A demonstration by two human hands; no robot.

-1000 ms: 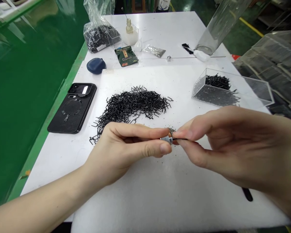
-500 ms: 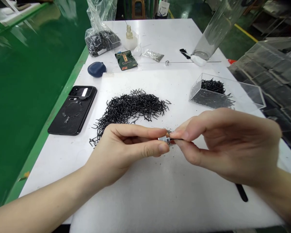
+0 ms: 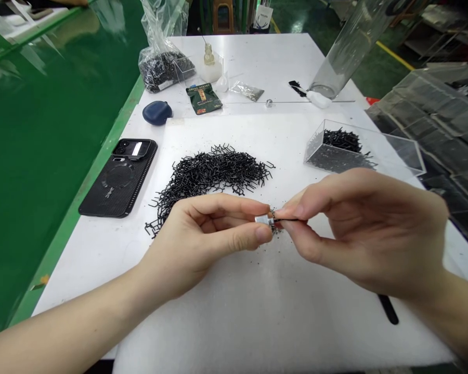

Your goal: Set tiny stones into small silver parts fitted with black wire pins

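Nearest me, the white foam sheet covers most of the counter, and a black strip lies on it by the front right corner, just beyond my right wrist. Above the middle of the sheet, my left hand is closed in a fingertip pinch on a small metal cylinder, its end pointing right. My right hand pinches a thin black wire between thumb and forefinger. Pinching lets me hold such small pieces end to end, with the wire's tip touching or just at the cylinder's end; the fingers hide the exact contact. Fine black specks cluster around that join and dot the sheet below.

Just past my left hand lies a heap of black staples. Toward the right edge sits a clear box holding more, and a phone lies at the left edge. Along the far edge are a blue pouch, a green sachet, a plastic bag of staples, a small bottle, a foil packet, a metal nut and a clear tube.
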